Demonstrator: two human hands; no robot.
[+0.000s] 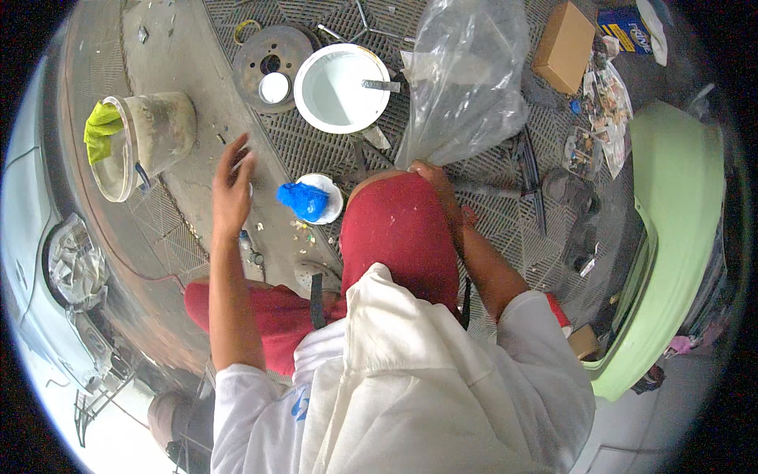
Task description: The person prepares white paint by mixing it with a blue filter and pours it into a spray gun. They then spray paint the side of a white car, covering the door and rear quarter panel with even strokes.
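My left hand [234, 183] is raised over the floor at the left, its fingers loosely apart and slightly blurred. A small pale spot shows beside its thumb; I cannot make out what it is. To its right stands a white tub [335, 197] with a crumpled blue cloth or plastic [303, 202] on it. My right hand [434, 180] rests at my red-clad knee, fingers curled in at the gathered lower end of a clear plastic bag [470, 79]. The bag spreads away from me over the grating.
Ahead sits a white bucket [335, 99] with a flat tool across its rim, beside a brake disc [264, 63]. A dirty bucket [162, 130] with a yellow-green cloth [103, 130] lies tilted at left. A green bumper [679, 237] and cardboard box [564, 47] are at right.
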